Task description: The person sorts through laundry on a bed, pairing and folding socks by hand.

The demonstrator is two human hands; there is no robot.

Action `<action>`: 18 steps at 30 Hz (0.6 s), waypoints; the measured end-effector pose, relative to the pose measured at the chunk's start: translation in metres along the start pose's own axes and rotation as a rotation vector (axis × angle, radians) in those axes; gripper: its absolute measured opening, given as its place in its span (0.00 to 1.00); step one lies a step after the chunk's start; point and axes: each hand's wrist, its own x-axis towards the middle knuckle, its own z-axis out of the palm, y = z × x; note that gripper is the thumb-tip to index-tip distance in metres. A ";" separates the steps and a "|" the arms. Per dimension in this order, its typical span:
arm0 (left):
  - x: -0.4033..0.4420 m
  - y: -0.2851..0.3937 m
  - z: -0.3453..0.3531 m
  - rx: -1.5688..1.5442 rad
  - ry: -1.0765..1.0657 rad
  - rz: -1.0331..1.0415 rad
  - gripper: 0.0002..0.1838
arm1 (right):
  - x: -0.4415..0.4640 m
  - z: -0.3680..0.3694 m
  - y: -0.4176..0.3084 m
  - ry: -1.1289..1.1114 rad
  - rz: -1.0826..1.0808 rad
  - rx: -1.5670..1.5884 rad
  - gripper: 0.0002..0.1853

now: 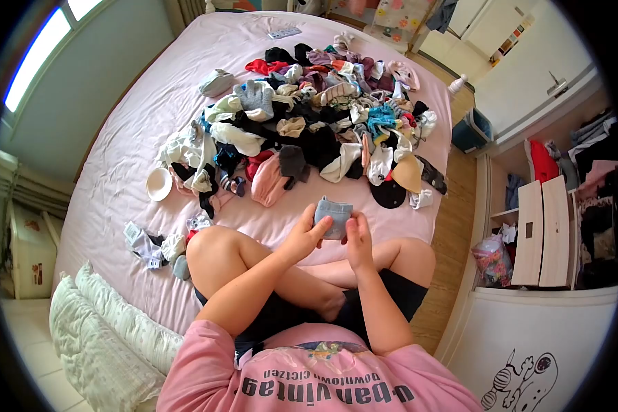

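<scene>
A small folded grey-blue sock is held up in front of my crossed legs, its cuff uppermost. My left hand grips its left side, with the thumb across the front. On the other side, my right hand pinches the right edge. Beyond both hands spreads a big mixed pile of socks and small garments. A pink garment and a dark grey piece lie at the pile's near edge. Beside my left knee is a smaller group of socks.
The pile rests on a bed with a pink sheet. A pale round cup lies left of the pile. White pillows are at the lower left. On the right stand a blue bin and a cabinet with wooden drawer fronts.
</scene>
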 end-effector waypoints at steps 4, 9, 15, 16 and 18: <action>-0.005 0.003 0.003 0.052 0.042 0.063 0.14 | -0.008 0.016 0.002 -0.031 -0.022 0.117 0.17; -0.015 0.006 0.006 0.005 0.135 0.082 0.14 | -0.009 0.028 -0.005 -0.021 -0.016 0.253 0.14; -0.032 -0.027 -0.014 -0.080 0.292 0.254 0.14 | 0.006 0.006 0.012 -0.174 0.053 0.082 0.20; -0.041 -0.011 -0.024 -0.143 0.253 0.228 0.14 | 0.011 0.000 0.010 -0.135 0.150 0.002 0.20; -0.058 0.007 -0.049 -0.259 0.305 0.306 0.14 | 0.020 -0.021 0.023 -0.165 0.226 -0.084 0.13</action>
